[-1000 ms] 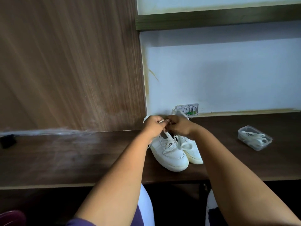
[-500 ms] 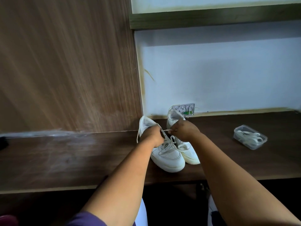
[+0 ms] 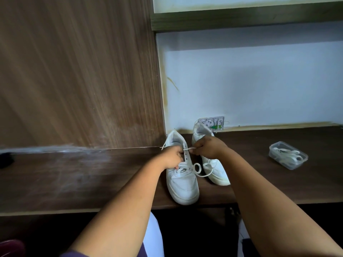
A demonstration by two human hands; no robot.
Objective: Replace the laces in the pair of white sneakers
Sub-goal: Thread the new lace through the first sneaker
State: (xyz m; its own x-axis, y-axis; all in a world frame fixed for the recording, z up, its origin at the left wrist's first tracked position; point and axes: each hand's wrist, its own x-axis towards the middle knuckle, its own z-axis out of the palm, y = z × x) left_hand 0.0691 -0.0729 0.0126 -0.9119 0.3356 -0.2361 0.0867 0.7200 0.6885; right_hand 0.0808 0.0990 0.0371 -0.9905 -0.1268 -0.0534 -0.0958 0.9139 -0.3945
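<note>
Head view, contents listed from frame left to frame right:

- Wooden desk (image 3: 74, 182), one, dark brown, spanning the middle band of the frame.
- Left hand (image 3: 171, 157), one, at frame centre, fingers curled against the eyelet row of the left sneaker (image 3: 181, 173), pinching the lace (image 3: 187, 149) there.
- White sneakers, two, side by side at frame centre, toes pointing toward the lower edge; the left one lies directly under both hands.
- Lace, one, drawn taut between the two hands, with a loose loop lying between the shoes.
- Right hand (image 3: 208, 148), one, just right of centre, fingers pinching the lace end above the right sneaker (image 3: 216, 169).
- Clear plastic box (image 3: 288, 154), one, right of centre, well apart from the shoes, holding white laces; count unclear.
</note>
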